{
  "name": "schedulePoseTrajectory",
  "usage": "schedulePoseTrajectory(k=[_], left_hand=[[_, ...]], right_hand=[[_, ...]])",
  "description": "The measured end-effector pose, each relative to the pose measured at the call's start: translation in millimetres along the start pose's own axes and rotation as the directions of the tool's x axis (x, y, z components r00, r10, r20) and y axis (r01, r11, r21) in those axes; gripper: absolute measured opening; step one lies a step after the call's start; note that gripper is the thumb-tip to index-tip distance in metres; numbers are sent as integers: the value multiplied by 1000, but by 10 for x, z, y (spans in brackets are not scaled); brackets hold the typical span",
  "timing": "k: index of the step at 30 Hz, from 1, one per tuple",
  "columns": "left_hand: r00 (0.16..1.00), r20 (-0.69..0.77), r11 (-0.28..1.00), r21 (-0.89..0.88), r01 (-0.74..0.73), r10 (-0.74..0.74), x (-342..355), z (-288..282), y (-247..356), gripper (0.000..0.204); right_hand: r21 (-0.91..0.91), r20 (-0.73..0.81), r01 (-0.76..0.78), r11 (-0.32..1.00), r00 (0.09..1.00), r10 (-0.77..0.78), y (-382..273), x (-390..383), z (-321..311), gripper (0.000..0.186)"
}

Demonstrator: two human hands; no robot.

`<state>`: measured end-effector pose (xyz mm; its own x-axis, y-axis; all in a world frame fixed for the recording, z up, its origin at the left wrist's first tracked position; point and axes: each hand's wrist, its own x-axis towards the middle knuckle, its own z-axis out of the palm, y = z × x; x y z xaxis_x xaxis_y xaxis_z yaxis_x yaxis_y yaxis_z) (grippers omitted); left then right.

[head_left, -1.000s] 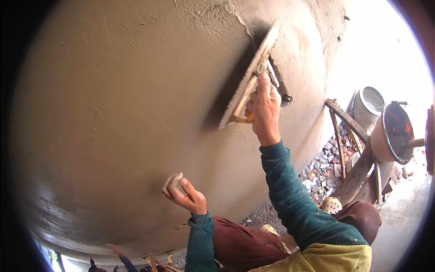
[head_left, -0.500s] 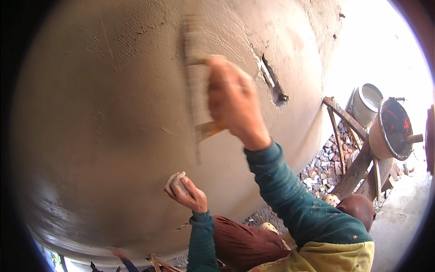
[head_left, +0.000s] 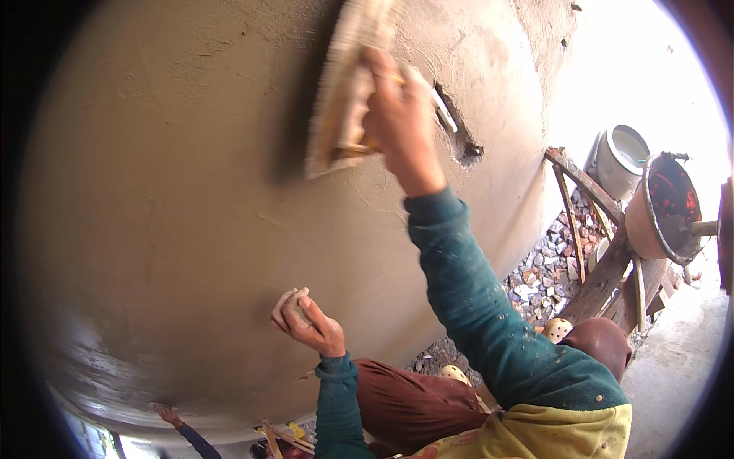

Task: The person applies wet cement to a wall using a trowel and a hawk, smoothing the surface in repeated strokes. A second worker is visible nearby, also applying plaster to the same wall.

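Blurred, mortar-caked wooden float

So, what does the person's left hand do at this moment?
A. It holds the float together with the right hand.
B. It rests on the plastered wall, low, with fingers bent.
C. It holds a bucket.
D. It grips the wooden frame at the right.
B: the left hand rests with bent fingers against the plastered wall, far below the right hand, which alone holds the float.
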<state>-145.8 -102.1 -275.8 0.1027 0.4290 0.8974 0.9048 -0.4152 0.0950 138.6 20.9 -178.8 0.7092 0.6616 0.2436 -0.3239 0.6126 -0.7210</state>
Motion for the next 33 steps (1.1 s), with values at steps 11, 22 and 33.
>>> schedulePoseTrajectory(k=[11,22,33], left_hand=[[999,43,992,121,-17,12,2,-52,12,34],[999,39,996,80,-32,29,-2,-85,-12,33],[995,-88,999,-2,51,-51,21,-316,-114,33]], right_hand=[[305,136,-34,952,991,-8,-55,-590,-162,42],[166,98,-283,945,958,270,933,-458,-1327,38],[-516,524,789,333,598,-606,1074,-1059,-673,20]])
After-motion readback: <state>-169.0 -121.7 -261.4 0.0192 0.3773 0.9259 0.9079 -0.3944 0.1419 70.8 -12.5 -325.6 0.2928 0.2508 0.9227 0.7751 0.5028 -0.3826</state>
